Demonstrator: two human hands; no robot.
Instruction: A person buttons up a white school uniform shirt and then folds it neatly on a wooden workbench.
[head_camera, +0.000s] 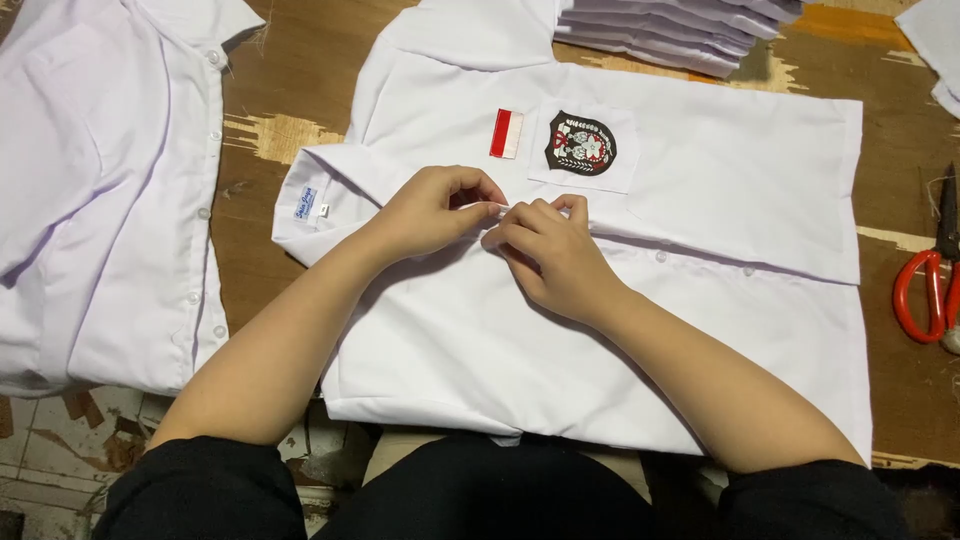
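White shirt (600, 330): lying flat on the wooden counter (290, 90), collar pointing to the left of the view, front placket running across the middle; near hem partly hanging past the counter edge and hiding behind dark sleeves.

Left hand (435, 210): resting on the placket, fingers (480, 195) curling narrow and pinching a fold of white cloth at the front edge. Button or buttonhole under the pinch not showing.

Right hand (545, 250): meeting the left at the same spot, fingers bending tight onto the cloth, tips tucking out of sight; what they are gripping beyond the fabric cannot be told.

Chest pocket (580, 150): carrying a dark shield-shaped badge (580, 143), detail too small to make out; red-and-white patch (506, 133) sitting just beside it.

Collar label (306, 203): showing inside the neck, print illegible.

Second white shirt (100, 190): lying at the left, cut off by the frame.

Stack of folded white garments (670, 30): sitting beyond the shirt, top cropped.

Orange-handled scissors (932, 285): lying at the right edge, well apart from both hands, partly cropped.
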